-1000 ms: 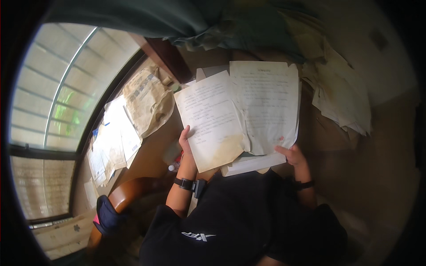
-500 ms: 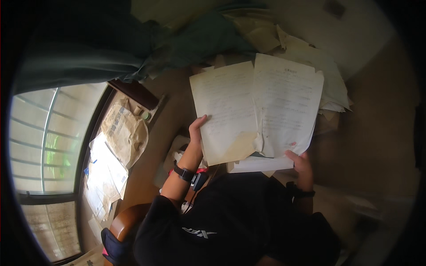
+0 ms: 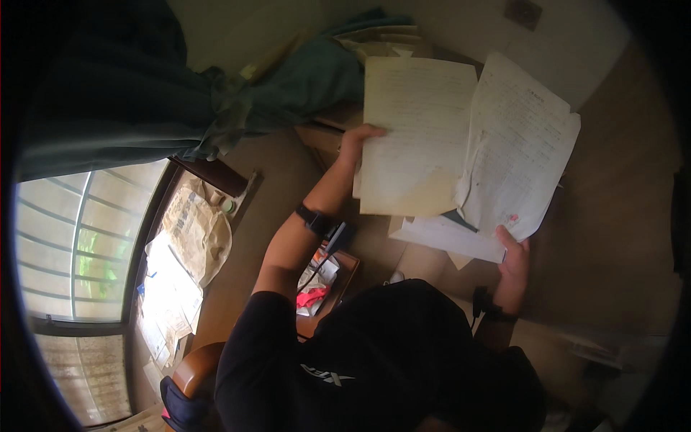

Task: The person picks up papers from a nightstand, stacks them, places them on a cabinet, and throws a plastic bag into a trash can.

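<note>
A bundle of old papers is spread before me. My left hand (image 3: 354,146) grips the left edge of a yellowed handwritten sheet (image 3: 417,129), thumb on its front. At the lower corner of a second, paler written sheet (image 3: 525,147) with a small red mark, my right hand (image 3: 514,253) is closed, thumb on top. The two sheets meet along a creased, torn middle edge. Beneath them stick out thicker white papers (image 3: 450,236), also reaching my right hand, and a dark green strip (image 3: 461,220). The fingers behind the papers are hidden.
An open drawer (image 3: 345,277) with packets lies below my left forearm. Brown paper bag (image 3: 201,223) and white papers (image 3: 169,288) lie by the barred window (image 3: 90,245). A dark green curtain (image 3: 122,108) hangs at left; a wooden chair (image 3: 198,367) stands lower left.
Both hands have carried the papers up and to the right, away from my body. More of the drawer below now shows. The grip on the sheets looks the same.
</note>
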A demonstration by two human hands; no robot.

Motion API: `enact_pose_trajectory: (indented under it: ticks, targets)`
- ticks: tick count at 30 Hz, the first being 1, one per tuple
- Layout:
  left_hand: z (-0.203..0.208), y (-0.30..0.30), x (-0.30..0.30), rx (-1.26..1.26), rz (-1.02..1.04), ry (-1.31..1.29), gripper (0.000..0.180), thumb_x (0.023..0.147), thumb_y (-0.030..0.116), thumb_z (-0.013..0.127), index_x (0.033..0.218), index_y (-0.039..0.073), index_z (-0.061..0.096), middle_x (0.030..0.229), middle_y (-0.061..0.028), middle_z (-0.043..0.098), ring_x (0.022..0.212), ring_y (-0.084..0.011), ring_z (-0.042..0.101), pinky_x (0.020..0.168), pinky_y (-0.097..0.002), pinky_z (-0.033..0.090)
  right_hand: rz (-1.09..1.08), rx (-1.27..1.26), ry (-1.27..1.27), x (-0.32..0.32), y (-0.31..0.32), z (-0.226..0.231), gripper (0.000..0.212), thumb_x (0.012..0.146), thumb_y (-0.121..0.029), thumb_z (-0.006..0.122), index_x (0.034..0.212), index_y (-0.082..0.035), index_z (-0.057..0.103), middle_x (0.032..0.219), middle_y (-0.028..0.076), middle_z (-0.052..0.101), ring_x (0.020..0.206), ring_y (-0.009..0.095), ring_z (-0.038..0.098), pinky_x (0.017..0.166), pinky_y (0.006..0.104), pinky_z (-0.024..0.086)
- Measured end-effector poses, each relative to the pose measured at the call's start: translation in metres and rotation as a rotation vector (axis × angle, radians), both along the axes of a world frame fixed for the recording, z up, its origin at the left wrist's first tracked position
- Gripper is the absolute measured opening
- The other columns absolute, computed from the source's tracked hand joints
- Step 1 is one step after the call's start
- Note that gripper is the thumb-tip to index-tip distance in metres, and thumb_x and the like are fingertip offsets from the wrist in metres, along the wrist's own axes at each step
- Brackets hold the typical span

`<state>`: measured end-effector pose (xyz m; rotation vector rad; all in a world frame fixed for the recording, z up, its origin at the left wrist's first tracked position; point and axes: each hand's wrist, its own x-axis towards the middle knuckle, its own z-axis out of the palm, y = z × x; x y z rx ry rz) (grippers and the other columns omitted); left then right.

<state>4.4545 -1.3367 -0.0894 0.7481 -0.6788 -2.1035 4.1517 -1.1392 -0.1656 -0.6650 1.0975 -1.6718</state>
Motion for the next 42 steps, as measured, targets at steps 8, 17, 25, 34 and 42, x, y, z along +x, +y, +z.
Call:
enact_pose_trajectory:
  ticks: [8,17,25,34,42]
  targets:
    - [-0.018,-0.102,-0.069,-0.265,-0.214,-0.132,0.043,0.071,0.012,0.055,0.106,-0.013,0.054,0.096,-0.0234,0.061,0.081,-0.0322,0.062,0.076,-0.036,0.051,-0.072,-0.11,-0.165,-0.019,-0.038,-0.002,0.062,0.081,0.005,0.059,0.136,0.0,0.033,0.134,0.013,0.043,0.121,0.027,0.044,0.101,0.0386,0.036]
    - [-0.05,-0.155,-0.097,-0.382,-0.155,-0.624,0.037,0.08,0.016,0.061,0.11,-0.004,0.056,0.11,-0.0126,0.06,0.095,-0.0219,0.057,0.08,-0.0297,0.046,-0.159,0.048,-0.245,-0.031,-0.073,-0.024,0.047,0.082,-0.002,0.064,0.127,-0.004,0.046,0.123,0.009,0.053,0.111,0.021,0.052,0.094,0.0358,0.043]
    - [-0.057,-0.067,-0.032,-0.525,-0.061,-0.494,0.021,0.086,0.014,0.059,0.101,-0.001,0.059,0.11,-0.0146,0.062,0.085,-0.0171,0.063,0.072,-0.0255,0.05,-0.24,0.213,-0.242,-0.051,-0.086,-0.052,0.038,0.081,-0.013,0.07,0.116,-0.008,0.054,0.103,0.003,0.061,0.089,0.015,0.061,0.068,0.0261,0.049]
    - [-0.154,0.075,0.095,-0.208,-0.179,-0.943,0.029,0.089,0.025,0.06,0.077,-0.001,0.061,0.064,-0.0086,0.063,0.056,-0.0143,0.062,0.052,-0.0273,0.05,-0.309,0.169,-0.325,0.005,-0.047,-0.049,0.031,0.087,-0.028,0.061,0.108,-0.005,0.056,0.096,0.008,0.062,0.082,0.017,0.061,0.069,0.0279,0.049]
    - [-0.353,0.299,0.234,-0.061,-0.67,-1.723,0.023,0.072,0.024,0.067,0.079,0.003,0.071,0.082,-0.0152,0.069,0.08,-0.028,0.067,0.073,-0.0378,0.052,0.415,0.435,0.419,0.097,-0.046,-0.21,0.024,0.088,-0.01,0.038,0.089,0.001,0.059,0.064,0.01,0.061,0.053,0.02,0.06,0.053,0.0271,0.047]
